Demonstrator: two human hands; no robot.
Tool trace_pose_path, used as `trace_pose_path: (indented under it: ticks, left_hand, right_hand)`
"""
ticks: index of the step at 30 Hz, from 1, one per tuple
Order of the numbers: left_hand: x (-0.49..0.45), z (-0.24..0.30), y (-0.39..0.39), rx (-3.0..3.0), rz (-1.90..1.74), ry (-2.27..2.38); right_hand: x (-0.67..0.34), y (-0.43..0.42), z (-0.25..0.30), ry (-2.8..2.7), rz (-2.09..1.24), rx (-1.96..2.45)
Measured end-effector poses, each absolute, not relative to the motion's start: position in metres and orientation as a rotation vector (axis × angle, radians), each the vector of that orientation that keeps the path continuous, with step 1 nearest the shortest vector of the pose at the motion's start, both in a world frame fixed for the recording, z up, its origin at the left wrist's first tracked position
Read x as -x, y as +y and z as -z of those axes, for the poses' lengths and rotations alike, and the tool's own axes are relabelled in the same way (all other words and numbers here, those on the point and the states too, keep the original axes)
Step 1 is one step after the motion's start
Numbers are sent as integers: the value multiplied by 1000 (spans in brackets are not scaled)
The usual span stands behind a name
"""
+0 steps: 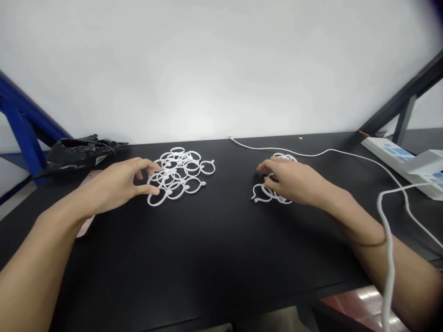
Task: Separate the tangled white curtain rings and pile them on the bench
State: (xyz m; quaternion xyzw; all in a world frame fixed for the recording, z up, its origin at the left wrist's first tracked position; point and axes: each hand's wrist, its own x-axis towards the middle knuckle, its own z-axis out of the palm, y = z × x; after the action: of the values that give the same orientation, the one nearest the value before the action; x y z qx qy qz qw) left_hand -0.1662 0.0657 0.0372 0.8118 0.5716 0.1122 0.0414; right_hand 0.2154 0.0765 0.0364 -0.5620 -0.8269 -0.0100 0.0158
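Note:
A loose heap of white plastic rings [175, 171], each with a small rounded tab, lies left of centre on the black table [207, 258]. At the heap's left edge is my left hand [124, 182], open, its thumb and fingers apart around the nearest rings; whether it touches them I cannot tell. A smaller group of white rings [273, 194] lies to the right, some with a gap and knobbed ends. Over this group rests my right hand [290, 177], open with thumb and forefinger apart, hiding part of the rings.
A pink phone [85, 227] lies partly under my left forearm. Behind it is a crumpled black plastic bag [78, 154]. A white cable [304, 154] runs across the back to the right, near a white power strip [398, 154]. Another cable [389, 258] hangs before my right forearm.

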Motion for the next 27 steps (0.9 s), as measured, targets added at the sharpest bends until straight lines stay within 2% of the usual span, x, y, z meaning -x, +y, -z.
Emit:
trace_pose_path:
  ticks: [10,18,21,27]
  left_hand:
    - [174,-34,68,-2468,-366,1768]
    - [150,-44,64,-2428,-586,1851]
    - [131,-42,59,-2524,-742,1770]
    - [94,-26,48,-2733,-912,1506]
  right_hand:
    - [-211,78,-39,-2526,-7,1702]
    - [-216,76,-40,-2626,-176,1616]
    - [-214,77,-38,-2623,-207,1534]
    - [-202,74,-33,-2402,-48,1429]
